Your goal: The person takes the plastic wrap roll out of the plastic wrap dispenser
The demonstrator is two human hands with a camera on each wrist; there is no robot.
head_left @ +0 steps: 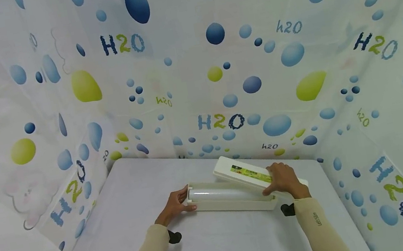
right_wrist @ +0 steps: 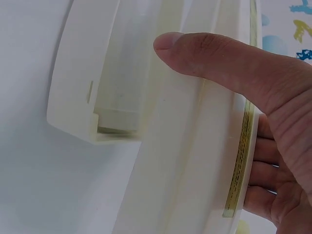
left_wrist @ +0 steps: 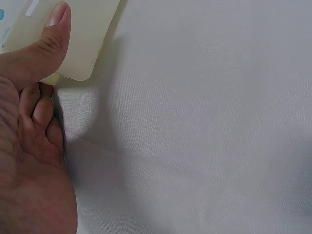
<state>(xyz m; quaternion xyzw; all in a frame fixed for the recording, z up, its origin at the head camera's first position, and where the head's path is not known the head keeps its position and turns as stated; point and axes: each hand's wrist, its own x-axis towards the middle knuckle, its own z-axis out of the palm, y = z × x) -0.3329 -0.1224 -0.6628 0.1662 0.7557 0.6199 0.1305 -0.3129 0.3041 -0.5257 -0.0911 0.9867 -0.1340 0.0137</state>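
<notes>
A long cream-white cling film dispenser box (head_left: 235, 207) lies on the table with its top uncovered, and a roll of clear film (head_left: 213, 193) shows inside. My left hand (head_left: 174, 204) grips the box's left end; in the left wrist view its thumb lies along the box wall (left_wrist: 90, 48). In my right hand (head_left: 284, 179) is the lid (head_left: 227, 165), a long white cover with a yellow-green label (head_left: 250, 173). It is held at a slant above and behind the box's right part. The right wrist view shows the thumb on the lid's inner side (right_wrist: 170, 141), the fingers behind.
A white cloth (head_left: 221, 242) covers the table. Behind it and at both sides hang white sheets (head_left: 184, 70) printed with blue and green drops and "H2O" lettering. The table's back edge runs close behind the lid.
</notes>
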